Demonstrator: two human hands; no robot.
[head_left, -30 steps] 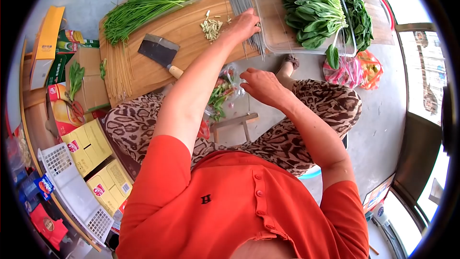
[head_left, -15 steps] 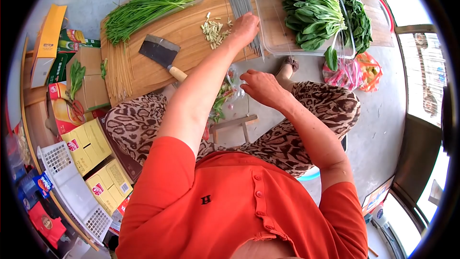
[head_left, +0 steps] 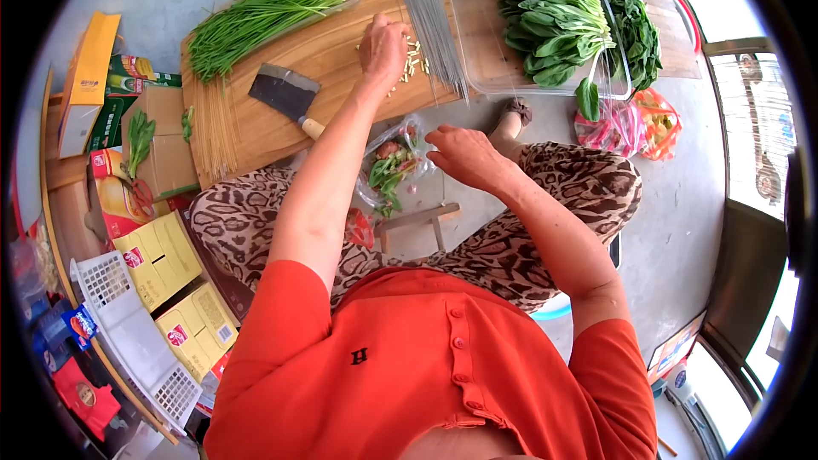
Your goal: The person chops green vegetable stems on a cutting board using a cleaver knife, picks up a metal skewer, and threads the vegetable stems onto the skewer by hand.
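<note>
My left hand point(head_left: 383, 49) is over the pile of short cut pale stems point(head_left: 415, 60) on the wooden table point(head_left: 341, 30). Its fingers are bent, and their tips are hidden. Thin metal skewers point(head_left: 432, 30) lie just to its right. A cleaver point(head_left: 284, 91) with a wooden handle rests to its left. My right hand point(head_left: 467, 153) hangs in front of the table edge, fingers curled; what they hold, if anything, is too small to make out. Beside it, lower down, is a clear plastic bag point(head_left: 394, 162) with leafy scraps.
Long green stalks point(head_left: 268, 13) fill a tray at the back left, beside wooden skewers point(head_left: 213, 132). Leafy greens point(head_left: 554, 25) lie in a clear tray point(head_left: 477, 43) at the right. Plastic bags point(head_left: 626, 128) sit on the floor; boxes point(head_left: 158, 260) stand at the left.
My left hand has moved left from the metal skewers to the cut stems. More of the scrap bag shows. My right hand has hardly moved.
</note>
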